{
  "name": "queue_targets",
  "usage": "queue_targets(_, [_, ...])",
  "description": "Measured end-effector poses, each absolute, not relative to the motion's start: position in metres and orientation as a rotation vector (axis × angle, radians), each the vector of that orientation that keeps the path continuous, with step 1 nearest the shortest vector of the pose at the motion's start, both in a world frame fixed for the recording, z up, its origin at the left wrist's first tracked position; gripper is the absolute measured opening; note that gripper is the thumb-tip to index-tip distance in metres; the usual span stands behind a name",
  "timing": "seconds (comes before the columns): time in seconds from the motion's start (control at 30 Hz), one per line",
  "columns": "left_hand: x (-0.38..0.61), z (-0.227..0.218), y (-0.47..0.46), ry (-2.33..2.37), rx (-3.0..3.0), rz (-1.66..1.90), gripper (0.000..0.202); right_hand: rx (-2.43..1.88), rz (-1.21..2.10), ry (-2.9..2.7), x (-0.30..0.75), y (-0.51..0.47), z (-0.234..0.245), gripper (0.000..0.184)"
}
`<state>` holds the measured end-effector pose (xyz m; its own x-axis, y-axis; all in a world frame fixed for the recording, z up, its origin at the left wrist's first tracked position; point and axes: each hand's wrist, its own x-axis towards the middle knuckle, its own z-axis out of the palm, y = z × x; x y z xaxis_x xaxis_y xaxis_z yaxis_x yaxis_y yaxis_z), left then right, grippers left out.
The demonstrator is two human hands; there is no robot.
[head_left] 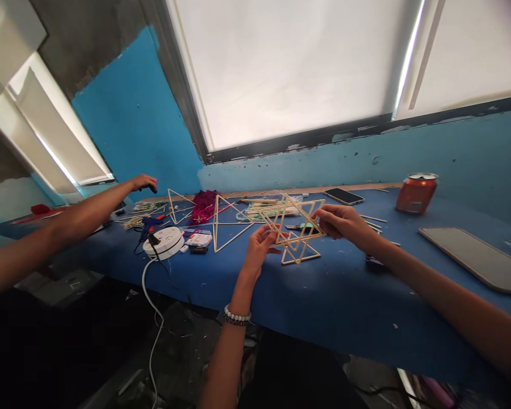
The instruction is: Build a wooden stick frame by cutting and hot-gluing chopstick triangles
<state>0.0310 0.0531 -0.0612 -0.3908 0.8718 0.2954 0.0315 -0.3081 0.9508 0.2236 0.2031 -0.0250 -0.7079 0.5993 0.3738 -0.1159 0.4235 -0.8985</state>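
Both my hands hold a frame of thin wooden sticks (296, 224) glued into overlapping triangles, just above the blue table (323, 289). My left hand (259, 243), with bead bracelets at the wrist, pinches the frame's left side. My right hand (339, 221) grips its right edge with fingers curled round the sticks. Another stick triangle (227, 221) lies flat to the left of the frame.
Another person's arm (68, 218) reaches across the table's far left. Near it lie a white round power socket (165, 241) with cord, a blue glue gun (148, 224), and a magenta tinsel heap (203, 205). A phone (344, 196), a red can (416, 192) and a tray (477, 257) sit to the right.
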Motion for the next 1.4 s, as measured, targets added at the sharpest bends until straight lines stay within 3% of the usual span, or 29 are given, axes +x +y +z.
queue_targets(0.33, [0.029, -0.062, 0.053, 1.229, 1.205, 1.778, 0.042, -0.394, 1.365, -1.939, 0.226, 0.201, -0.020, 0.041])
queue_targets(0.7, [0.032, -0.059, 0.053, 1.249, 1.229, 1.813, 0.085, -0.378, 1.438, -1.869, 0.224, 0.201, -0.020, 0.044])
queue_targets(1.07, [0.034, -0.059, 0.054, 1.305, 1.219, 1.811, 0.073, -0.369, 1.444, -1.870, 0.226, 0.198, -0.018, 0.033])
queue_targets(1.4, [0.034, -0.058, 0.055, 1.336, 1.241, 1.832, 0.068, -0.361, 1.351, -2.074, 0.228, 0.192, -0.018, 0.051])
